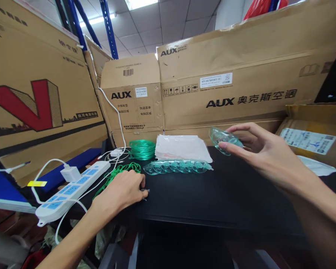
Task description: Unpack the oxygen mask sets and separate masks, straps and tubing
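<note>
My right hand point(253, 144) is raised over the right side of the black table point(184, 198), fingers closed on a clear green plastic mask point(225, 140). My left hand point(124, 188) rests near the table's front left, thumb and fingers pinched at something small and greyish that I cannot make out. Beside it lies a tangle of thin green cords point(117, 172), partly hidden behind the hand. A row of nested clear green masks point(179, 167) lies across the middle, apart from both hands. Behind it are a coil of green tubing point(142, 149) and a stack of white plastic bags point(182, 147).
A white power strip point(72, 190) with a plugged-in charger point(70, 173) and loose white cables stands at the left. Large cardboard panels point(226, 82) wall in the back and left. A labelled carton point(319, 134) sits at the right, with a white sheet point(315, 165) before it.
</note>
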### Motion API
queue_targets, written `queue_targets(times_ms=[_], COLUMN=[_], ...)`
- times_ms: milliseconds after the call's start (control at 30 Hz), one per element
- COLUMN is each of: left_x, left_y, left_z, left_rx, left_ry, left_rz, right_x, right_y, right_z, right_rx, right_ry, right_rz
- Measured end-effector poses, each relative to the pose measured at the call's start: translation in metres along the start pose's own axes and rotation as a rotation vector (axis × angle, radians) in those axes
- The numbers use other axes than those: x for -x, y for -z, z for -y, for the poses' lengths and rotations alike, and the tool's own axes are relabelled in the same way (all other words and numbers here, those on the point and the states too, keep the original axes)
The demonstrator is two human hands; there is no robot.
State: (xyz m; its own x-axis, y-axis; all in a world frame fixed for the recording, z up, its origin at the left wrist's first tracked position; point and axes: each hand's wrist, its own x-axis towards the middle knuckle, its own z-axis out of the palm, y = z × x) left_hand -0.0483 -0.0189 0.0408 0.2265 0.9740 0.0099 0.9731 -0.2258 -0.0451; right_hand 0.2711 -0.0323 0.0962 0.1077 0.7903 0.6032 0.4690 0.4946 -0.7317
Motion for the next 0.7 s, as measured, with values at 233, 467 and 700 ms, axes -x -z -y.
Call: queue_targets(times_ms=[233, 467, 700], left_x=[0.000, -0.028, -0.095], left_y=[0.005, 0.019, 0.007], left_z=[0.001, -0.047, -0.091], left_rx=[0.014, 0.137, 0.266], left_ry=[-0.030, -0.287, -0.615], left_rz=[0.000, -0.335, -0.333], right_x=[-0.002, -0.015, -0.015], right_y=[0.009, 0.003, -0.011], right_z=[-0.035, -0.087, -0.106], right_rx=[0.106, 0.142, 0.145], right_ry=[0.024, 0.007, 0.020], right_rz=[0.117, 0.274, 0.347])
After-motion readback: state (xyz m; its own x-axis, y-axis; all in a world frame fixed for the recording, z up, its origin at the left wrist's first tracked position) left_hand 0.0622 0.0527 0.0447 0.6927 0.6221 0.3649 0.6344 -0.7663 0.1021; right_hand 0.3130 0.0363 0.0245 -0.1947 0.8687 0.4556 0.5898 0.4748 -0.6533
